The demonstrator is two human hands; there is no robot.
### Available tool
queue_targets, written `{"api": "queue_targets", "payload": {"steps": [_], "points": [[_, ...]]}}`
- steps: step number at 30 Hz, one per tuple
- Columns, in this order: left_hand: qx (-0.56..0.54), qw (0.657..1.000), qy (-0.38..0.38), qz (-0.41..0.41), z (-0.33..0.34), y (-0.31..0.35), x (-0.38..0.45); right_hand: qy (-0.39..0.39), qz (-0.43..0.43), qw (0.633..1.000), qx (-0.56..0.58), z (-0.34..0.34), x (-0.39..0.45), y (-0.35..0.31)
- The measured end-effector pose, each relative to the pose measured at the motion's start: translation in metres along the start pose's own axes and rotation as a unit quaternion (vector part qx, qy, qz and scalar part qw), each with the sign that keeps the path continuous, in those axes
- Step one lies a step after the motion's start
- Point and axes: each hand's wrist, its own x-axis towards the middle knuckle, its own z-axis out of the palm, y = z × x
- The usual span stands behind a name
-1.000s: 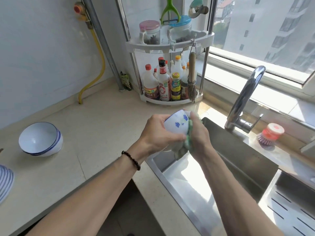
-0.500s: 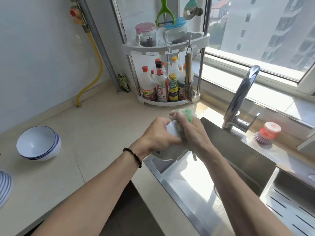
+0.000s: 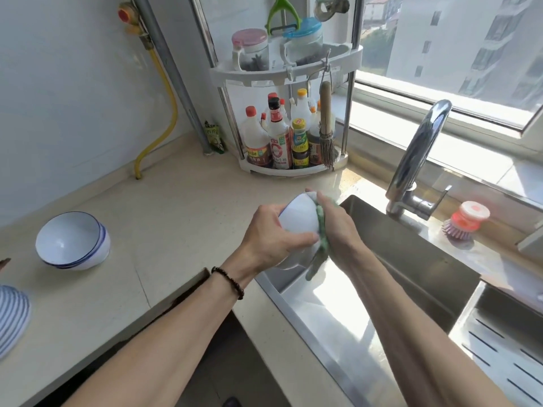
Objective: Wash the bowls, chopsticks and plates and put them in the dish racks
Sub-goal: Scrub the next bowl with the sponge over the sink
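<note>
Over the sink's left edge my left hand [image 3: 271, 237] grips a white bowl [image 3: 299, 220] with a blue rim line, tipped on its side. My right hand [image 3: 338, 230] presses a green dishcloth [image 3: 321, 230] against the bowl's right side, fingers wrapped over the cloth; the cloth's tail hangs below. A stack of white blue-rimmed bowls [image 3: 72, 240] stands on the counter at the left. A blue-striped dish [image 3: 11, 315] shows at the far left edge, cut off by the frame.
A steel sink [image 3: 367, 289] lies under the hands, with a chrome faucet [image 3: 417, 160] behind it. A slotted steel drain tray [image 3: 505, 342] is at the lower right. A red dish brush [image 3: 465, 220] sits by the faucet. A corner shelf [image 3: 288, 69] holds bottles and jars.
The bowl has been turned in my left hand; its flowered side no longer shows. The cloth in my right hand moved from over the bowl's top to its right side.
</note>
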Motion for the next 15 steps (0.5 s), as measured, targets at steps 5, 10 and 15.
{"api": "queue_targets", "payload": {"steps": [5,10,15], "points": [[0.018,1.0,0.022,-0.009,-0.009,-0.001,0.001,-0.06,-0.061,0.995,-0.05,0.013,-0.006,0.008],[-0.089,0.99,0.098,-0.056,-0.028,-0.009,-0.014,-0.098,-0.04,0.992,-0.062,0.028,0.002,-0.004],[-0.054,0.988,0.123,-0.074,-0.061,-0.014,-0.038,-0.182,-0.049,0.982,-0.035,0.067,-0.002,0.008]]}}
